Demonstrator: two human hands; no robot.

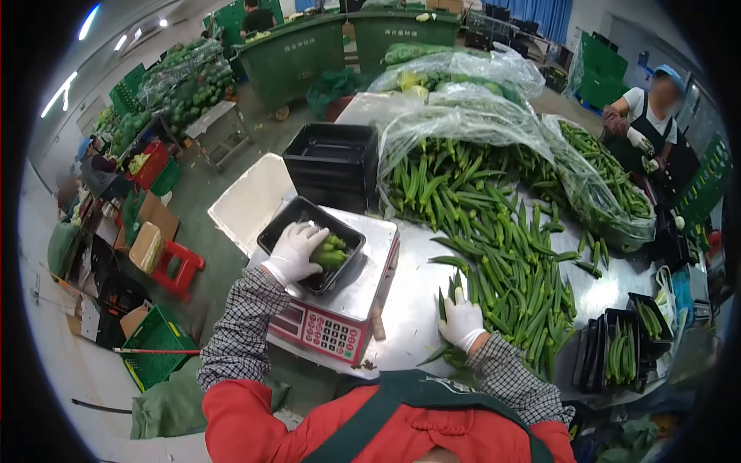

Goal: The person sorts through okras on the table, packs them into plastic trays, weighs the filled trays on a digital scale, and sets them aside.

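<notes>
A small black tray (pixel 351 258) with green okra (pixel 332 253) in it sits on the plate of a red and silver scale (pixel 370 285). My left hand (pixel 295 253), in a white glove, lies over the tray's left part with fingers apart, beside the okra. On the steel table (pixel 409 309), a large heap of okra (pixel 517 278) spills out of a clear plastic bag (pixel 463 116). My right hand (pixel 462 322), also gloved, is at the heap's near left edge, its fingers closed around an okra pod (pixel 441 305). Part of its grip is hidden.
Black trays (pixel 328 166) are stacked behind the scale. More black trays (pixel 610 351), some with okra, stand at the right. A second bag of okra (pixel 606 170) lies near a co-worker (pixel 648 123). Green bins (pixel 297 62) stand farther back, and a red stool (pixel 179 270) at left.
</notes>
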